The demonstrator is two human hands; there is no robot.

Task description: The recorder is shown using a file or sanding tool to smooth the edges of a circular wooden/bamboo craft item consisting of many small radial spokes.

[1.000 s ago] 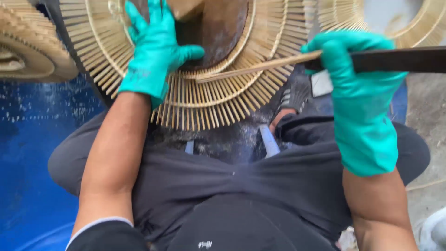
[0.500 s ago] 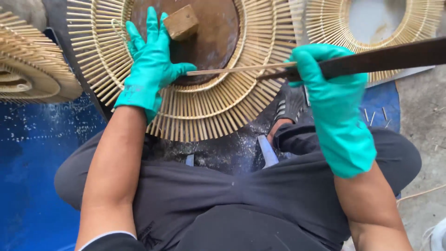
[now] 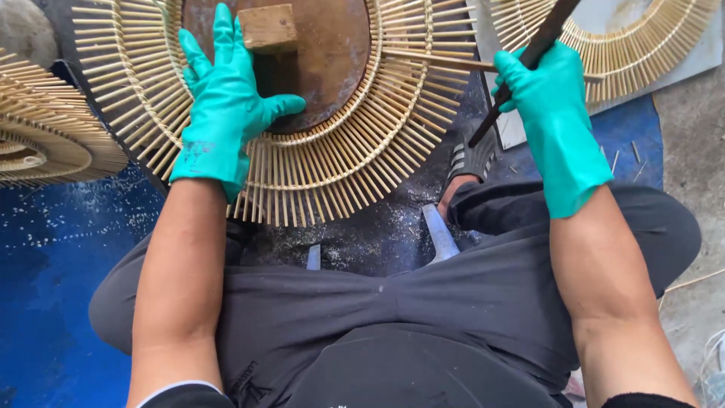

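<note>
A large round frame of thin bamboo sticks (image 3: pixel 340 162) lies in front of the seated person, fanned around a brown metal disc (image 3: pixel 332 60) with a small wooden block (image 3: pixel 268 27) sitting on it. The left hand (image 3: pixel 226 106), in a teal glove, is spread flat and open on the frame's left side, pinning it and gripping nothing. The right hand (image 3: pixel 547 102), also gloved, is closed around a dark flat blade (image 3: pixel 521 68) raised over the frame's right edge, and seems to pinch a single loose stick (image 3: pixel 453 62) as well.

A slip of the blade could snap the fine sticks or nick the left hand, which lies near the work. If the flat hand lets go, the frame may shift.

No container is in view. Similar stick frames rest at the upper right (image 3: pixel 627 45) and far left (image 3: pixel 45 128), over a blue mat (image 3: pixel 53 249).
</note>
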